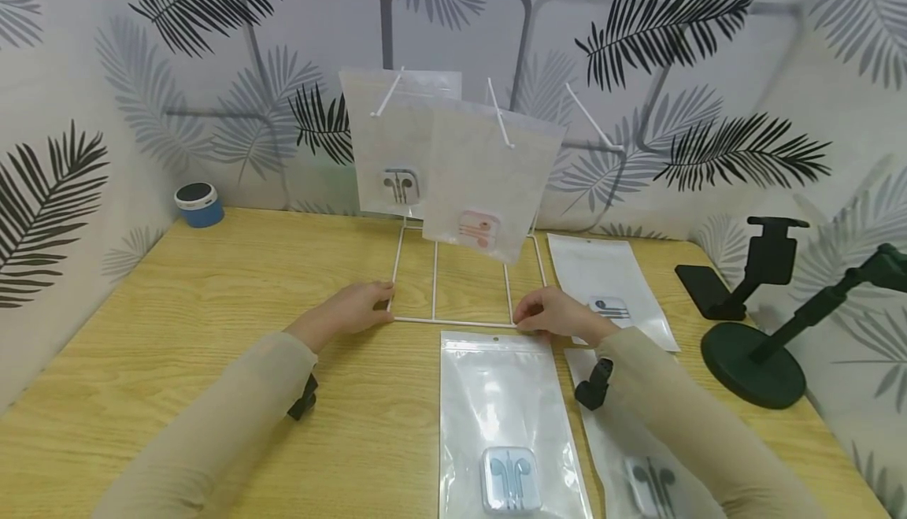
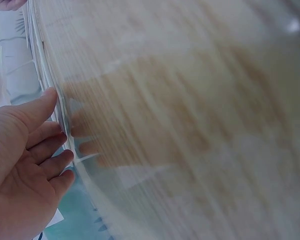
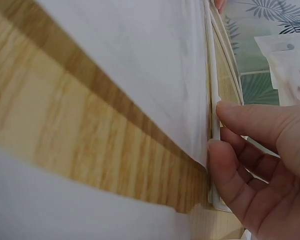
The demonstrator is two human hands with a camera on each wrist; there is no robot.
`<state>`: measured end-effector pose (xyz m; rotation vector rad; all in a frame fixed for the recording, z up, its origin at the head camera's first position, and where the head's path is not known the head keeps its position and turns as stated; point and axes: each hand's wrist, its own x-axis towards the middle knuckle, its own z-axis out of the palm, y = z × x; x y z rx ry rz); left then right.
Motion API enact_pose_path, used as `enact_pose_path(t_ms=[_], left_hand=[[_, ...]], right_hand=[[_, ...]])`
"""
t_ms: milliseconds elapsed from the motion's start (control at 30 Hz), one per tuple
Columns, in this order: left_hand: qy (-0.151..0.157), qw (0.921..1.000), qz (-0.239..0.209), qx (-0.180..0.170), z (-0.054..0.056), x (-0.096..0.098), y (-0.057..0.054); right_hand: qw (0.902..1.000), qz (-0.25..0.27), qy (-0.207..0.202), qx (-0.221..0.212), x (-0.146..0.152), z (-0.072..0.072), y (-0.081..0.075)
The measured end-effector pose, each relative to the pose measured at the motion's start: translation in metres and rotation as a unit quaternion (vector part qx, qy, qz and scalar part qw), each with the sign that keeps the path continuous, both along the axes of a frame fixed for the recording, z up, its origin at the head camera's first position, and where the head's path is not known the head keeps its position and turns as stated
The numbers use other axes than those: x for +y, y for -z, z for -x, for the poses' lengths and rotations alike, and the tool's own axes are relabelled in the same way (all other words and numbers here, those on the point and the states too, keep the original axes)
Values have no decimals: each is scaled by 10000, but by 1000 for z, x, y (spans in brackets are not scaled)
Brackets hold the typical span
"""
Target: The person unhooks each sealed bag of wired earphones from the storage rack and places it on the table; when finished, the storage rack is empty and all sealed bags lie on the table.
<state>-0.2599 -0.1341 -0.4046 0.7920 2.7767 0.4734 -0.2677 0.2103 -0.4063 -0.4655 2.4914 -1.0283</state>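
Note:
A white wire display rack (image 1: pixel 468 321) stands on the table, its base spread toward me. At the base's front left corner, my left hand (image 1: pixel 349 316) holds the wire between thumb and fingertips; the left wrist view shows the fingers (image 2: pixel 52 160) gently bent against it. My right hand (image 1: pixel 560 313) pinches the front right corner, thumb and index finger (image 3: pixel 225 160) at the wire. From the left prong hangs a clear bag with dark earphones (image 1: pixel 400 186). A second bag with pink earphones (image 1: pixel 479 229) hangs tilted on the middle prong. The third prong (image 1: pixel 594 119) is bare.
A bag with pale blue earphones (image 1: pixel 510 480) lies before the rack. Two more earphone bags lie at right: one farther back (image 1: pixel 616 267), one partly under my right arm (image 1: pixel 602 417). Phone stands (image 1: pixel 754 365) occupy the right edge, a blue round speaker (image 1: pixel 200 208) the back left.

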Motion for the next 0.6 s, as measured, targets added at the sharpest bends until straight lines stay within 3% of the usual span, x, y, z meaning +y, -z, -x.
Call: enact_pose_path(t_ms=[367, 600], left_hand=[[108, 9999, -3, 39, 1, 0, -3], [144, 9998, -118, -24, 7, 0, -12]], right_hand=[[9996, -247, 59, 104, 1, -1, -3], [9995, -279, 99, 102, 2, 0, -1]])
